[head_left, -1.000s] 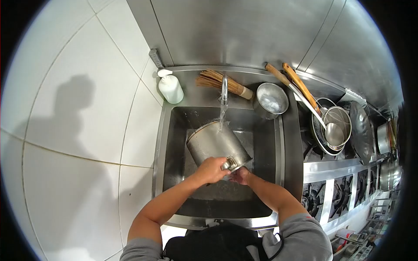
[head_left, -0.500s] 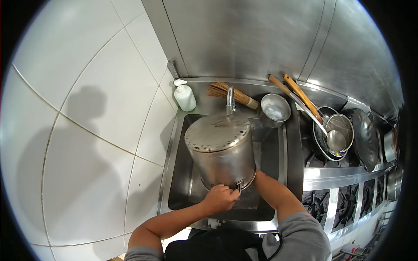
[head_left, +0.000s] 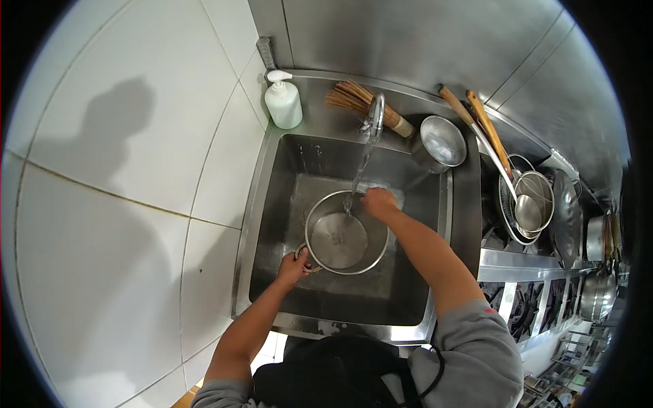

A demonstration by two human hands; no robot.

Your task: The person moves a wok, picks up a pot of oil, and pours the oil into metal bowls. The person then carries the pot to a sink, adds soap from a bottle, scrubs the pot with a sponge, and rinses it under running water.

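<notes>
A deep metal pot stands mouth up in the sink, under the faucet. Water runs from the spout into the pot, whose inside bottom looks wet. My left hand is closed around the loop handle on the pot's near left side. At the far right rim my right hand is closed on the pot; its fingertips are partly hidden, and whether it has a handle there I cannot tell.
Behind the sink stand a soap pump bottle, a bamboo brush and a metal container with something whitish inside. Ladles and strainers rest in a pan to the right, beside gas burners. A tiled wall closes the left.
The pot has gone from bottom up to mouth up and sits lower in the sink. Both hands have shifted to opposite sides of it. Running water now shows.
</notes>
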